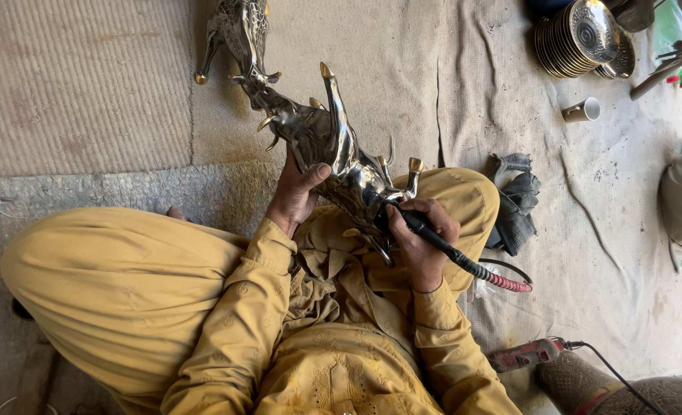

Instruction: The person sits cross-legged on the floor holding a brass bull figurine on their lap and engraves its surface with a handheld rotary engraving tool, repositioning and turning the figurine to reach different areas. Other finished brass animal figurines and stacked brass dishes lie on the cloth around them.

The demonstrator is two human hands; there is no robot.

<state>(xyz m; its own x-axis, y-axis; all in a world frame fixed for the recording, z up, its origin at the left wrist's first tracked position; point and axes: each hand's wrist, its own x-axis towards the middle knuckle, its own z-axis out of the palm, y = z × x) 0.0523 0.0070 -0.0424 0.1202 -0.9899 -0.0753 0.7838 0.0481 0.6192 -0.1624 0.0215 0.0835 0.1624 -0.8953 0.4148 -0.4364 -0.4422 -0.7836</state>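
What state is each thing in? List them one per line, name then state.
Metal animal figure: lifted off the floor, tilted, gripped by the left hand.
Black rotary handpiece: held like a pen in the right hand, tip against the figure.
Second metal figure: lying on the mat, untouched.
Stack of metal plates: leaning on edge.
Cup: tipped on its side.
Red power tool: lying on the floor, cable attached.

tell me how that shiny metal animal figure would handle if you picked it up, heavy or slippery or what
The metal animal figure looks solid and rigid, so probably heavy for its size; the left hand props it from beneath. Its mirror-polished surface likely makes it slippery. The thin horns and legs stick out, so it may snag or tip if set down carelessly.
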